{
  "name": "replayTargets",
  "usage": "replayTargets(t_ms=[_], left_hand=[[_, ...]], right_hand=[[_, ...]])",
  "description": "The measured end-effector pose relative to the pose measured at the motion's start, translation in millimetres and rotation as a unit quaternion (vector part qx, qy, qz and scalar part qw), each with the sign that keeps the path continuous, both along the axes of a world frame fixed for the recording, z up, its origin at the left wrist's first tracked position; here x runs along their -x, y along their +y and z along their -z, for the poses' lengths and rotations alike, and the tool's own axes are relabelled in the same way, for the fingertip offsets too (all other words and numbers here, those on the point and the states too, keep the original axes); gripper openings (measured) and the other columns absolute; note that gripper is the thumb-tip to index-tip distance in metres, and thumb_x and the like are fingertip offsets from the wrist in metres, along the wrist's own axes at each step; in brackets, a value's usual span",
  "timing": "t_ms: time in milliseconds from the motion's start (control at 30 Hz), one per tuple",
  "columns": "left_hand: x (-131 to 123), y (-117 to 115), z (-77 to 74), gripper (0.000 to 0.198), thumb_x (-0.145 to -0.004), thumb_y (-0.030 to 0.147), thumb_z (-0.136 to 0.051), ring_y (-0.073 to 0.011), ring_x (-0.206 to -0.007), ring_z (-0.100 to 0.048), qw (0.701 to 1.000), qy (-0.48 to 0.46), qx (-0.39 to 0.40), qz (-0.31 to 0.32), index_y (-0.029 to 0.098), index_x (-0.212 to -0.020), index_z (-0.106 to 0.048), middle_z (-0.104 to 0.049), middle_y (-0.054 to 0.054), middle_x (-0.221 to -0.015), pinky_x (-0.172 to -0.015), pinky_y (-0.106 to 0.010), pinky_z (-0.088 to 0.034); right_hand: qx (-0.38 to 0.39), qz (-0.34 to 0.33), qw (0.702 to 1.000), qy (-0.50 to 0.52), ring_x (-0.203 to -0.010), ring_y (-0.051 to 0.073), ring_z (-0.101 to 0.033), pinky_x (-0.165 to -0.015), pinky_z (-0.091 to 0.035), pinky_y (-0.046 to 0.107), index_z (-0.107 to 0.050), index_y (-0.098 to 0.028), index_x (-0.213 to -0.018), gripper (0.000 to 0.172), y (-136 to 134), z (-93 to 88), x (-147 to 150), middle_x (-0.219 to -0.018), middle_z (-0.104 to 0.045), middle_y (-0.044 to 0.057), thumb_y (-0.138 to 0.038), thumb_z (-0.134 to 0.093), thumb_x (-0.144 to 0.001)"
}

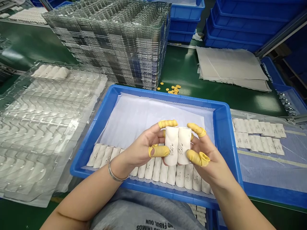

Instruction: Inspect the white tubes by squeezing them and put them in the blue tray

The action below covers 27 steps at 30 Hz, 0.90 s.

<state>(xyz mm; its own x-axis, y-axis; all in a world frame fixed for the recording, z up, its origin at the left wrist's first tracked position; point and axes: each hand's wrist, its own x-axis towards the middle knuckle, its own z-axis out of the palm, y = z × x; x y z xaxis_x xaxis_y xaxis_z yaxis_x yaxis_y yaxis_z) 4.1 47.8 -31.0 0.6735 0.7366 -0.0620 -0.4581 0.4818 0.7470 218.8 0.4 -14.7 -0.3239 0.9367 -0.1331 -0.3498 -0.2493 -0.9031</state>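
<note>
Two white padded rolls (177, 145) with dark print stand upright side by side between my hands, pressed together. My left hand (144, 145) grips the left roll and my right hand (203, 153) grips the right one. Yellow finger cots cover several of my fingers. Below my hands, a row of similar white rolls (165, 172) lies along the near side of a blue tray (168, 101), which is lined with a white sheet (141, 123). My hands hide the middle of the row.
Clear plastic blister trays (43, 121) lie at the left, with a tall stack (107, 41) behind. Loose yellow finger cots (174, 89) and folded white sheets (230, 67) rest on the green bench (182, 70). More white rolls (256, 134) lie at the right, before blue crates (249, 22).
</note>
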Motion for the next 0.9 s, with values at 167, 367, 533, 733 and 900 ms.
replayTargets(t_ms=[167, 367, 533, 733, 900], left_hand=[[1.0, -0.4, -3.3, 0.049, -0.086, 0.034, -0.084, -0.0193, -0.09, -0.07, 0.997, 0.04, -0.059, -0.029, 0.02, -0.131, -0.072, -0.075, -0.011, -0.107, -0.07, -0.024, -0.056], [0.4, -6.2, -2.7, 0.037, -0.089, 0.027, -0.081, -0.0216, -0.097, -0.069, 0.946, 0.173, -0.248, -0.114, 0.023, -0.126, -0.077, -0.075, -0.009, -0.11, -0.08, -0.031, -0.06], [-0.9, -5.0, -2.4, 0.038, -0.091, 0.021, -0.079, -0.0233, -0.102, -0.071, 0.882, 0.189, -0.398, -0.169, 0.026, -0.128, -0.077, -0.079, -0.01, -0.114, -0.093, -0.039, -0.06], [-1.5, -5.2, -0.4, 0.038, -0.091, 0.021, -0.079, -0.0241, -0.104, -0.073, 0.873, 0.192, -0.412, -0.177, 0.027, -0.129, -0.077, -0.08, -0.01, -0.115, -0.094, -0.04, -0.061], [-2.2, -5.0, -0.6, 0.045, -0.09, 0.015, -0.08, -0.0216, -0.107, -0.072, 0.871, 0.168, -0.423, -0.183, 0.028, -0.133, -0.074, -0.079, -0.008, -0.114, -0.096, -0.036, -0.061]], right_hand=[[-0.057, 0.046, 0.995, -0.065, -0.103, 0.023, -0.071, -0.067, -0.062, 0.03, -0.059, -0.047, -0.144, 0.051, -2.4, 0.5, 0.9, -0.123, -0.068, 0.004, -0.033, -0.08, -0.1], [-0.182, 0.1, 0.957, -0.202, -0.109, 0.026, -0.065, -0.084, -0.062, 0.038, -0.066, -0.043, -0.139, 0.045, -8.6, 5.7, 4.2, -0.122, -0.067, 0.005, -0.024, -0.076, -0.1], [-0.274, 0.093, 0.924, -0.25, -0.103, 0.027, -0.062, -0.089, -0.055, 0.041, -0.071, -0.038, -0.132, 0.043, -6.4, 3.3, 2.1, -0.113, -0.069, 0.005, -0.013, -0.073, -0.097], [-0.282, 0.082, 0.923, -0.249, -0.106, 0.028, -0.061, -0.092, -0.051, 0.043, -0.069, -0.04, -0.135, 0.05, -6.2, 3.5, 0.5, -0.115, -0.067, 0.005, -0.008, -0.071, -0.096], [-0.28, 0.082, 0.924, -0.246, -0.105, 0.026, -0.06, -0.092, -0.051, 0.041, -0.07, -0.038, -0.133, 0.048, -6.4, 4.0, 0.6, -0.114, -0.066, 0.004, -0.008, -0.072, -0.095]])
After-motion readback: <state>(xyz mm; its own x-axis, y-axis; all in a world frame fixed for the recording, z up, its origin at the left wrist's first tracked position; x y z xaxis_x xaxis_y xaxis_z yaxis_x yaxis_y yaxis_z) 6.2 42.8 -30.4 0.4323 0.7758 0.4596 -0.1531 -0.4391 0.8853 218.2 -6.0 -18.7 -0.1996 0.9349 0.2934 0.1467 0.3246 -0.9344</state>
